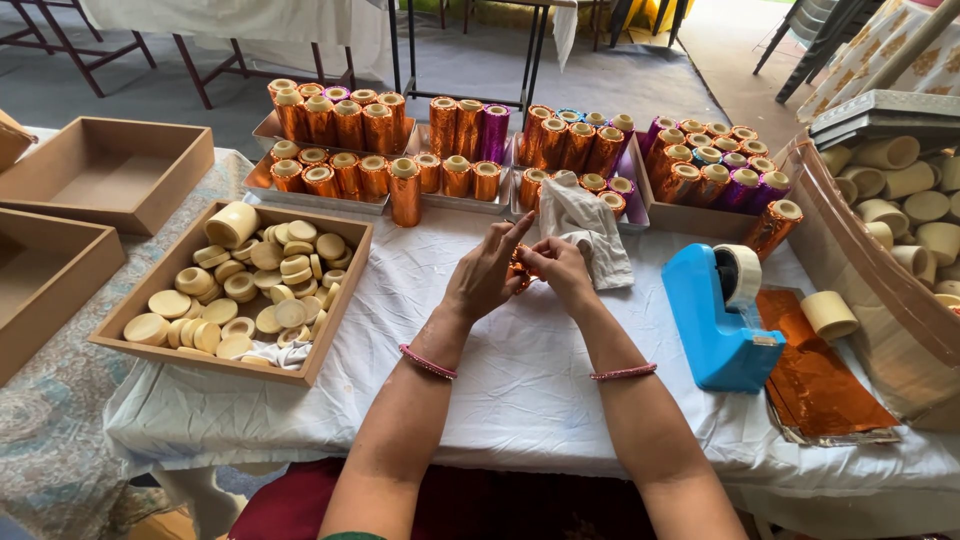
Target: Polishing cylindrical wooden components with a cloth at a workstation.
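My left hand [487,272] and my right hand [558,268] meet over the white tablecloth [520,380], both closed around a small orange foil-wrapped roll [519,268] that is mostly hidden by the fingers. My left index finger points up. A crumpled white cloth [590,225] lies just beyond my right hand. A single upright orange foil roll [405,192] stands to the left of my hands.
A wooden tray [335,335] of cream discs and rings sits left. Trays of orange and purple foil rolls [460,135] line the back. A blue tape dispenser [722,320], orange foil sheets [820,385] and a bare cream roll [828,315] lie right. Empty wooden boxes [110,175] stand far left.
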